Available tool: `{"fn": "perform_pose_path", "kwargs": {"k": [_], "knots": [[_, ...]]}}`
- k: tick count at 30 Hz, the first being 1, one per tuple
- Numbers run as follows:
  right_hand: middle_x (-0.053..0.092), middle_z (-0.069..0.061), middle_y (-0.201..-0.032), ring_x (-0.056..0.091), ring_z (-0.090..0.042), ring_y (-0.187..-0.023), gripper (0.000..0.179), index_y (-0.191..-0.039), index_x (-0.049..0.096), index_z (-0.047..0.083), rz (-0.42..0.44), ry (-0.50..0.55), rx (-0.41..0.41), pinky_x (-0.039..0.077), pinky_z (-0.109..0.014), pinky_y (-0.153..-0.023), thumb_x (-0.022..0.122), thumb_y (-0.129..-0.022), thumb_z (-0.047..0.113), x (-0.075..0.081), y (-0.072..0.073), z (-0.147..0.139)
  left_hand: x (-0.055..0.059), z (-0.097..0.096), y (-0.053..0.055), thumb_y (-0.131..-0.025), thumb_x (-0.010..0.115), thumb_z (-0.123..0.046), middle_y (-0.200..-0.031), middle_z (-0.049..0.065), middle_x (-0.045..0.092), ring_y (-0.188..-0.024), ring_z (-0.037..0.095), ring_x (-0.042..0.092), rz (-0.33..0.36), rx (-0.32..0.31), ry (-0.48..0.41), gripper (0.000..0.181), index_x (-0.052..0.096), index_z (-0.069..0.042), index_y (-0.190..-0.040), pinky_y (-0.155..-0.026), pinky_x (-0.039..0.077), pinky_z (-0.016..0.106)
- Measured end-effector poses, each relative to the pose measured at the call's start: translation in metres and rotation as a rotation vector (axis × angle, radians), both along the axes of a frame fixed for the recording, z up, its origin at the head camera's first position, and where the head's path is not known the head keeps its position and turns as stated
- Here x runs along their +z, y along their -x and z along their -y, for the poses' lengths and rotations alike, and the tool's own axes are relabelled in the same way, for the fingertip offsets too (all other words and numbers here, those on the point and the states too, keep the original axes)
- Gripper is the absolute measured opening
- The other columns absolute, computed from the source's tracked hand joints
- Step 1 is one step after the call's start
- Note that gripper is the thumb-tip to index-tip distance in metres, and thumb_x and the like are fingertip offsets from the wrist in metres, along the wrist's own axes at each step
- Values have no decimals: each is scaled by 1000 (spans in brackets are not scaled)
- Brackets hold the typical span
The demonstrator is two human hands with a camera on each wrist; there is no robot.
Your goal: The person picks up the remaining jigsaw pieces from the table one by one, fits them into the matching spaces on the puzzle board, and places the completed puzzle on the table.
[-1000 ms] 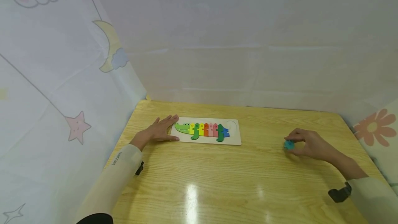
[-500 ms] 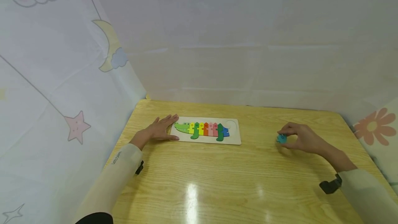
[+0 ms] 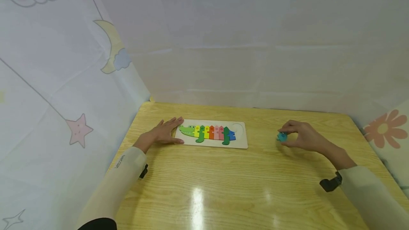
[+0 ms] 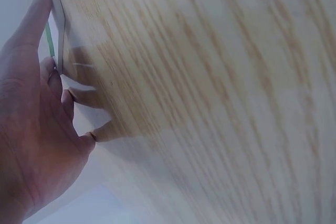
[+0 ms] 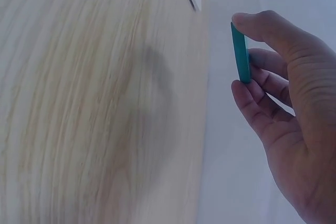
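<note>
A pale wooden puzzle board [image 3: 211, 146] lies on the table, filled with a row of coloured crocodile pieces from a green head to a blue piece [image 3: 232, 135]. At its right end a curved recess [image 3: 238, 128] shows bare wood. My left hand [image 3: 163, 132] rests at the board's left end, fingers spread and thumb on its lower edge; the left wrist view shows the fingers [image 4: 35, 17] along the board's side. Right of the board, my right hand [image 3: 303, 136] pinches a teal puzzle piece [image 3: 282, 137] between thumb and fingers. In the right wrist view the teal piece [image 5: 241, 53] appears edge-on, above the table.
The wooden table [image 3: 223, 180] has its far edge against a pale cloth wall [image 3: 217, 74]. Another printed cloth [image 3: 80, 91] hangs along the left. A dark round object [image 3: 99, 224] shows at the bottom edge.
My right hand has moved left and slightly away from me, carrying the teal puzzle piece closer to the board. The left hand and the board have stayed in place.
</note>
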State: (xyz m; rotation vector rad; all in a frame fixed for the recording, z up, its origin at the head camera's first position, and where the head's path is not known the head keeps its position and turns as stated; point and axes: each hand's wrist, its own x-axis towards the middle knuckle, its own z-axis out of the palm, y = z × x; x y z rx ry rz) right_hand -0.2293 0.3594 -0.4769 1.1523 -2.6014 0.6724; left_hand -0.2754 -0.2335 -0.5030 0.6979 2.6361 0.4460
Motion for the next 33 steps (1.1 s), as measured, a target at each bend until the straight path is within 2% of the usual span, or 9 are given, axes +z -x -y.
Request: {"fn": "perform_pose_path", "kwargs": {"k": [8,19,33], "knots": [[70,1,-103,71,-11,-84,42,-112,82,2,17,12,17,63,-42,-68,96,-73,4,5,7,12,4,-1,0,-94,73,-61,-179,7,11,-165,33,8,1,1,9,107,16,-15,-172,-127,1,70],[70,1,-107,70,-13,-85,42,-114,82,2,29,46,25,61,-31,-71,95,-74,4,9,16,32,2,-2,-2,-95,73,-59,-179,8,10,-165,34,9,-6,-4,11,106,16,-14,-172,-126,2,71],[69,-6,-104,72,-18,-85,42,-115,80,-3,42,63,61,63,-36,-73,94,-75,2,9,28,55,2,-1,-2,-95,73,-60,-179,9,11,-164,34,9,-10,-2,14,106,17,-14,-172,-126,2,71]]}}
